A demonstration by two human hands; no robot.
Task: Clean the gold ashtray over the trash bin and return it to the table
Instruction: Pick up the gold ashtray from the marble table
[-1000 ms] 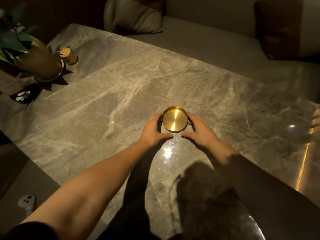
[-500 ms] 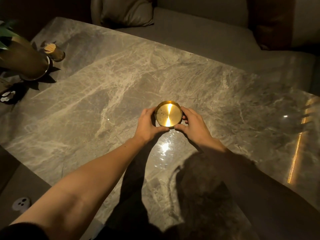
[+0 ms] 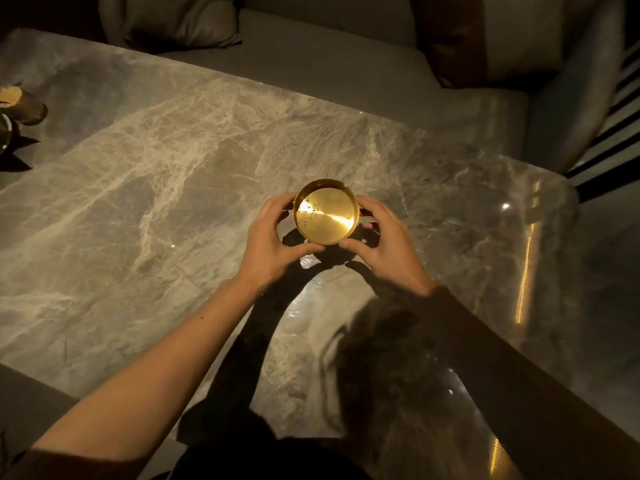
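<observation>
The gold ashtray [image 3: 325,212] is held between both hands above the marble tabletop [image 3: 145,188], just past the middle of the view toward twelve o'clock. A dark shadow is cast beneath it at six o'clock, so it is judged to be lifted clear of the stone, not resting on it. The left hand [image 3: 273,237] is curled around the rim from nine o'clock, its grip closed on the wall with the thumb tucked under the near edge. The right hand [image 3: 381,244] is wrapped on from three o'clock, likewise closed on the rim. Dark specks of ash are seen scattered across the polished floor of the dish, mostly at its nine o'clock side.

The step in hand is judged to be the pick-up, ahead of any cleaning. No trash bin is in view, so a level carry is called for next, with the dish kept flat so the ash is not spilled before the bin is reached.

No brand, label or writing can be read anywhere; the ashtray is plain.
</observation>
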